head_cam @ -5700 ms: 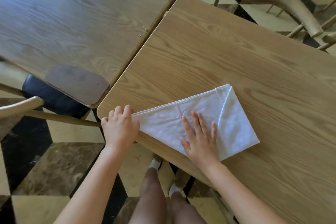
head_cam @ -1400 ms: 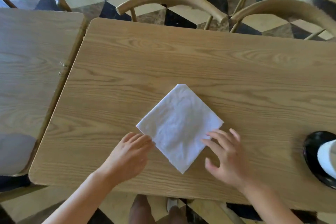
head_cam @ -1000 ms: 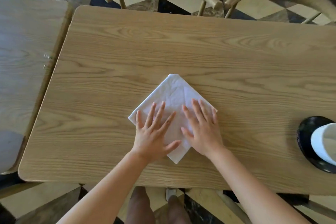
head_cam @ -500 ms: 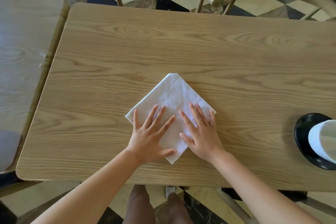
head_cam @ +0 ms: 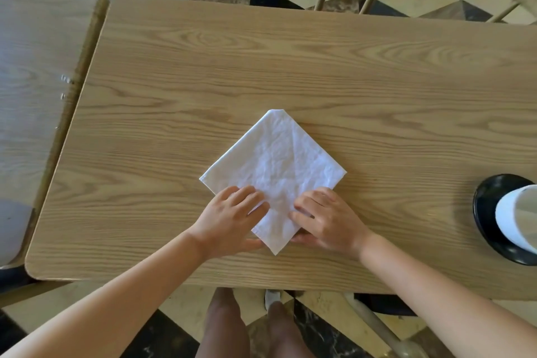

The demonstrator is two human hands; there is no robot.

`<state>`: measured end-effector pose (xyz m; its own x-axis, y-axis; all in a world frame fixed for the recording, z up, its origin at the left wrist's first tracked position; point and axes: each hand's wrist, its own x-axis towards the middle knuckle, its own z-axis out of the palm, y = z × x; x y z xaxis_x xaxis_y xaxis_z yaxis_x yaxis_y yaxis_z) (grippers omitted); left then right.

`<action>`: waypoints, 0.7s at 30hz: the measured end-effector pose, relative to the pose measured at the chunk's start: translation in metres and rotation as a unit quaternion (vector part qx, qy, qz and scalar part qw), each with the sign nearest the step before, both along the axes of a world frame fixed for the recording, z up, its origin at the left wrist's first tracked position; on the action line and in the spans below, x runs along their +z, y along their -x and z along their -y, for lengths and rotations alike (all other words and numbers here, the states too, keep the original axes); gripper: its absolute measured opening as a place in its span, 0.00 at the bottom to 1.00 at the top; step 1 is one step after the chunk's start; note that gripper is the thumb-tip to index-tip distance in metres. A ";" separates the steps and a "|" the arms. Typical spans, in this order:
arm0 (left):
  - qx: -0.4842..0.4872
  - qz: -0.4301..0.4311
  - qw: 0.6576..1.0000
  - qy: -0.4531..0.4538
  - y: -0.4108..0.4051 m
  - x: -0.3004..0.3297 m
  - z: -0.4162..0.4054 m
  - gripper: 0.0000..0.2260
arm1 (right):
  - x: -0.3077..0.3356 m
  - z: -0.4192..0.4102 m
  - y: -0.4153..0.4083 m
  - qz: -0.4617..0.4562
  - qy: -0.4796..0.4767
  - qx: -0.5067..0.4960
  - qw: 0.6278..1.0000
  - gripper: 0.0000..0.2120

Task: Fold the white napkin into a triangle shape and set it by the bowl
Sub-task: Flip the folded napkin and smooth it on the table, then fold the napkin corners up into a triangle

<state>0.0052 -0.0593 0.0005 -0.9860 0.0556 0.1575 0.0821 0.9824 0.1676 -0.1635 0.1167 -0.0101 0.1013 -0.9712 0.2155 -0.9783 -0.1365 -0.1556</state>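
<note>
table (head_cam: 290, 67): wood, napkin near its near edge, center
napkin (head_cam: 276, 166): white, folded to a square lying as a diamond, flat; not a triangle yet (last diagonal fold left, I judge)
bowl (head_cam: 517, 218): white, on black plate (head_cam: 485, 212), far right, well apart from napkin; placing undone
left hand (head_cam: 232, 218): fingers curled, pressed together on near-left edge
right hand (head_cam: 325, 218): same on near-right edge, thumb by near corner

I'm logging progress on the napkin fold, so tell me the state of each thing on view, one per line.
white napkin: flat on the table, folded into a diamond, not yet a triangle.
left hand: fingers curled, gripping the napkin's lower-left edge.
right hand: fingers curled, gripping the lower-right edge.
bowl: upright on a black plate, far right, apart from the napkin.
</note>
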 end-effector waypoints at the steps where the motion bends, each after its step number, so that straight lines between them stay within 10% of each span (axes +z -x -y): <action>1: -0.008 0.003 1.000 0.010 0.001 0.001 0.001 0.19 | 0.001 0.001 0.001 0.000 0.004 0.005 1.000 0.17; 21: -0.012 -0.049 0.996 -0.078 -0.020 -0.001 0.012 0.06 | 0.009 -0.009 0.001 0.072 0.010 -0.048 0.996 0.05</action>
